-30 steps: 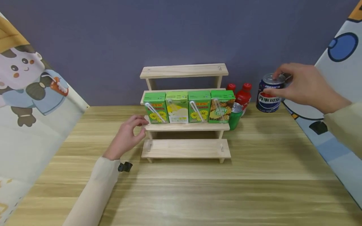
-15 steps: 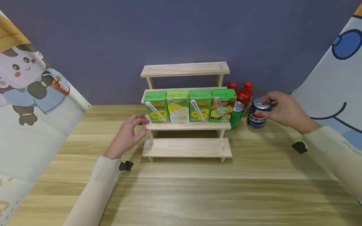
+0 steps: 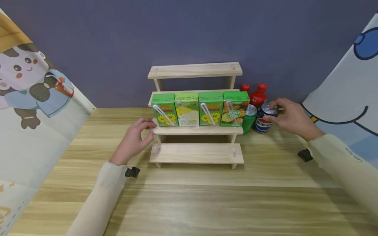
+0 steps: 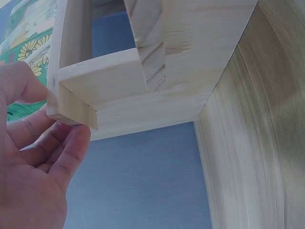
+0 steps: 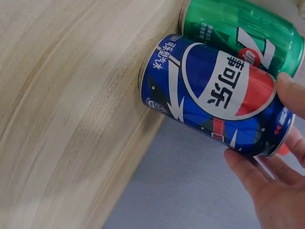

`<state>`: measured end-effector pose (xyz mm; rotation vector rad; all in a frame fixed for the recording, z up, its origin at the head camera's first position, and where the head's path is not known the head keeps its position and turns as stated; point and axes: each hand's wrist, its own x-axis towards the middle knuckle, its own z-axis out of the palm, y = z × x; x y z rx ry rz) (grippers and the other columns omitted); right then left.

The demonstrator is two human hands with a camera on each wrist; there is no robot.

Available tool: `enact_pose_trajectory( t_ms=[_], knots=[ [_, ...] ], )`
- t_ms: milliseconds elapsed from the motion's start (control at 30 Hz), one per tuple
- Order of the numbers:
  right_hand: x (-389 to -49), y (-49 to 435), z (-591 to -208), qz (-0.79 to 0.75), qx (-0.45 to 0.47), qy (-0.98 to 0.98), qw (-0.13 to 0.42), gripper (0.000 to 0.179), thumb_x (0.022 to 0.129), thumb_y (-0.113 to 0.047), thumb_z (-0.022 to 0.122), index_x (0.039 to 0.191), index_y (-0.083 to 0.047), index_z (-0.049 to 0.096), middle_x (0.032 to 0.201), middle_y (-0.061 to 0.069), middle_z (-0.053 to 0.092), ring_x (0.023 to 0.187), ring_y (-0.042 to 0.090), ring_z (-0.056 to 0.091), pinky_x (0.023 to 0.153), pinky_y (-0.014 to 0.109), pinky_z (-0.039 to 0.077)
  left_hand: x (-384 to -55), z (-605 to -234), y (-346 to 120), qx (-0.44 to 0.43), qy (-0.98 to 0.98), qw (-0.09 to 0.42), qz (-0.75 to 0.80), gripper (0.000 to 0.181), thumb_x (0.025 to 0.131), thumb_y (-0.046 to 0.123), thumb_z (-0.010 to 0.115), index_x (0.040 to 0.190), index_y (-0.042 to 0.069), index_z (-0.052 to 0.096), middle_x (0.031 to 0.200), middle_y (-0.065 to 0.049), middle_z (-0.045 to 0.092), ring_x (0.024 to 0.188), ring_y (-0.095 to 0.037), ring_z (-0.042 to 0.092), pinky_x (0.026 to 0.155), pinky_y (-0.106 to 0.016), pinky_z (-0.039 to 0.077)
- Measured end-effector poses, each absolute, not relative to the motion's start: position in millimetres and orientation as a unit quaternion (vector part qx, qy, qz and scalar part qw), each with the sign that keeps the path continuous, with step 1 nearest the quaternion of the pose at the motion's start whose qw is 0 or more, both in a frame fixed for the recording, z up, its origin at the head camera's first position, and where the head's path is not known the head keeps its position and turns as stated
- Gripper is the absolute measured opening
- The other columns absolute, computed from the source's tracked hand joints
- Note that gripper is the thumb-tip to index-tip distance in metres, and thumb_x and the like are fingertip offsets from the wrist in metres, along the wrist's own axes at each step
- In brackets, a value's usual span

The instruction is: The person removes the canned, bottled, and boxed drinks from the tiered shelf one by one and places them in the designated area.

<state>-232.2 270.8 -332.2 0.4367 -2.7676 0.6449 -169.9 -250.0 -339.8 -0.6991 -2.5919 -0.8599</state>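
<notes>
My right hand [image 3: 292, 118] grips a blue Pepsi can [image 3: 262, 123] near its top, thumb on one side and fingers on the other. In the right wrist view, the blue can stands on the tabletop, right beside a green soda can [image 5: 248, 36]. My left hand [image 3: 134, 139] pinches the left end of a tiered wooden shelf [image 3: 196, 131]. The left wrist view has the thumb on one face of the board's end [image 4: 71, 107] and fingertips against the other. A row of green juice boxes [image 3: 211, 111] with straws stands on that tier.
Red-capped bottles [image 3: 259, 95] stand behind the cans, one partly hidden by the juice boxes. The shelf's lowest tier [image 3: 196, 153] and top tier [image 3: 195, 70] bear nothing. A dark blue wall [image 3: 189, 32] rises behind, with patterned panels [image 3: 339, 95] at both sides.
My right hand has carried the blue can left and down, from beside the right panel to the table next to the green can. My left hand stays at the shelf's end.
</notes>
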Motion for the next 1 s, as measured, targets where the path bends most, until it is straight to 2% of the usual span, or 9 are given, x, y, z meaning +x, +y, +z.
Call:
enact_pose_trajectory(
  t_ms=[400,600,767,1000],
  knots=[
    [-233,268,-330,0.221,0.141,-0.957,0.123,0.052,0.081,-0.047,0.069,0.111,-0.006,0.058,0.114,0.016,0.056,0.092,0.034,0.055,0.073,0.054,0.044,-170,-337,-249,-0.247,-0.906,0.164,-0.302,0.019,0.089,0.008,0.057,0.106,0.003,0.065,0.117,-0.009,0.055,0.107,-0.027,0.053,0.089,-0.043,0.046],
    [-227,258,-313,0.278,0.157,-0.936,0.149,0.051,0.086,-0.038,0.067,0.117,0.001,0.056,0.120,0.020,0.051,0.109,0.041,0.047,0.091,0.059,0.038,-170,-337,-249,-0.247,-0.906,0.163,-0.303,0.019,0.089,0.007,0.057,0.106,0.003,0.065,0.117,-0.009,0.055,0.107,-0.028,0.053,0.089,-0.044,0.047],
    [-216,245,-292,0.305,0.187,-0.918,0.168,0.049,0.087,-0.035,0.067,0.122,-0.002,0.055,0.125,0.015,0.050,0.113,0.040,0.048,0.091,0.061,0.038,-170,-337,-249,-0.247,-0.906,0.164,-0.303,0.020,0.089,0.008,0.057,0.106,0.003,0.065,0.117,-0.009,0.055,0.107,-0.028,0.053,0.088,-0.044,0.047],
    [-205,228,-274,0.302,0.241,-0.903,0.190,0.041,0.087,-0.028,0.069,0.120,-0.008,0.057,0.129,0.006,0.051,0.113,0.034,0.051,0.091,0.057,0.041,-169,-337,-248,-0.249,-0.905,0.165,-0.303,0.019,0.088,0.007,0.058,0.105,0.003,0.065,0.116,-0.010,0.055,0.106,-0.028,0.054,0.088,-0.045,0.047]
  ],
)
